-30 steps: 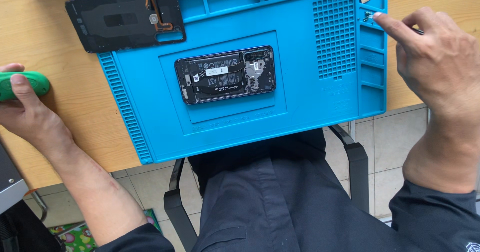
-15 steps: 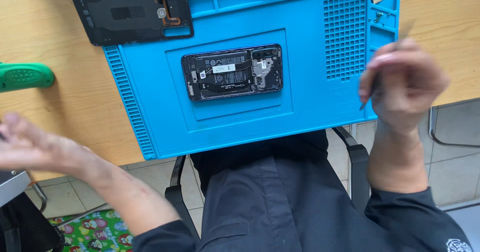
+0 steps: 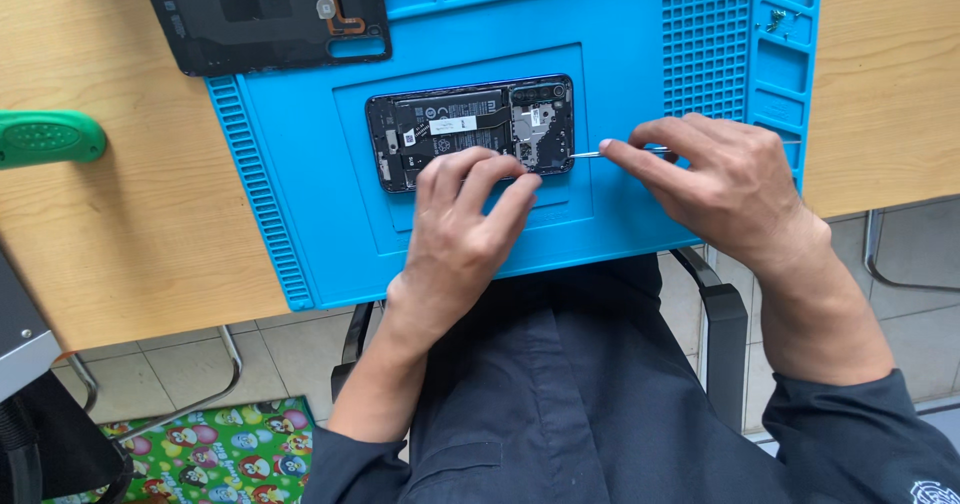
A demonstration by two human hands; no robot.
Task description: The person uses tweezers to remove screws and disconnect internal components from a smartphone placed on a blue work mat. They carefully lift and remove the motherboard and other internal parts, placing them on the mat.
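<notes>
An opened black phone [image 3: 470,129] lies flat in the middle of the blue work mat [image 3: 300,214], its battery and circuit board exposed. My left hand [image 3: 465,229] rests on the mat with its fingertips pressing the phone's near edge. My right hand [image 3: 715,179] pinches thin metal tweezers [image 3: 600,153], whose tip touches the phone's right end by the metal board cover. The phone's black back cover [image 3: 265,14] lies at the mat's upper left corner.
A green-handled tool [image 3: 45,139] lies on the wooden table [image 3: 120,224] at the left. Small screws [image 3: 778,21] sit in a mat compartment at the upper right. Below the table edge are my dark clothing, chair arms and a tiled floor.
My left hand let go of the green tool and came onto the phone. My right hand moved from the mat's right compartments to the phone, now holding tweezers.
</notes>
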